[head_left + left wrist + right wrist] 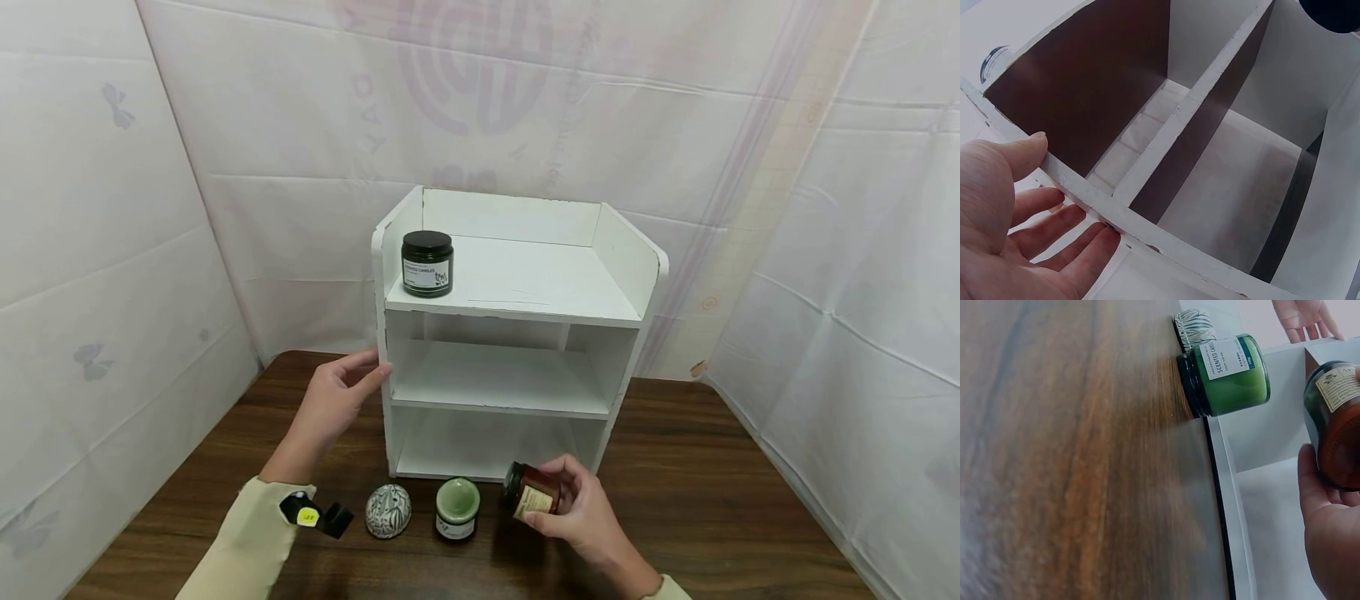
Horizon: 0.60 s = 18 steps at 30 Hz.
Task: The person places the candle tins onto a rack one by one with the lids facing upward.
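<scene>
One brown jar [537, 490] gripped in your right hand [587, 512], five o'clock — left hand [335, 398], fingers relaxed, touching the shelf [498, 377] at eight.

The brown jar [534, 492] looks like glossy glass, the shelf [495, 375] smooth but chipped along its edges, the table [675, 467] wood-grained.
</scene>
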Each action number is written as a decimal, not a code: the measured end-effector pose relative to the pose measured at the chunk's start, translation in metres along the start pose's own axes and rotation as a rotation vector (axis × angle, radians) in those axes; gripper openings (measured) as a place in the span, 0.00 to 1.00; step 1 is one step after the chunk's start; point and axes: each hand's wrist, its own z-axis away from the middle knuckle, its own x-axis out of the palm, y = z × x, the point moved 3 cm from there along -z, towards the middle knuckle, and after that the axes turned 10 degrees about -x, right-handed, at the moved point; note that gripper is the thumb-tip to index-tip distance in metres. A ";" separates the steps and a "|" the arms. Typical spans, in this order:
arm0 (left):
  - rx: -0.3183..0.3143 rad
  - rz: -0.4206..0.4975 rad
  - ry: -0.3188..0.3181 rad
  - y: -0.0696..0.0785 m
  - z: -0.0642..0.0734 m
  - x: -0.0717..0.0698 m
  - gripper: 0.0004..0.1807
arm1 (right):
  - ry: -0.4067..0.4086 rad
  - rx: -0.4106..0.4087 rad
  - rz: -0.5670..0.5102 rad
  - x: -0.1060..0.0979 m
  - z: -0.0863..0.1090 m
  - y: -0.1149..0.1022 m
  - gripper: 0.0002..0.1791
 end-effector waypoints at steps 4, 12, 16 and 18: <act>-0.002 0.014 -0.004 0.000 0.000 0.000 0.35 | 0.017 0.000 -0.019 0.001 0.000 0.001 0.32; -0.004 0.005 -0.005 0.002 0.002 0.000 0.34 | -0.014 -0.003 -0.055 0.002 0.000 0.001 0.38; -0.003 0.002 -0.005 0.005 0.004 -0.001 0.34 | -0.028 -0.020 -0.059 0.003 0.000 0.001 0.36; -0.002 0.004 -0.005 0.005 0.005 -0.001 0.34 | -0.033 -0.037 -0.063 0.003 0.000 0.001 0.34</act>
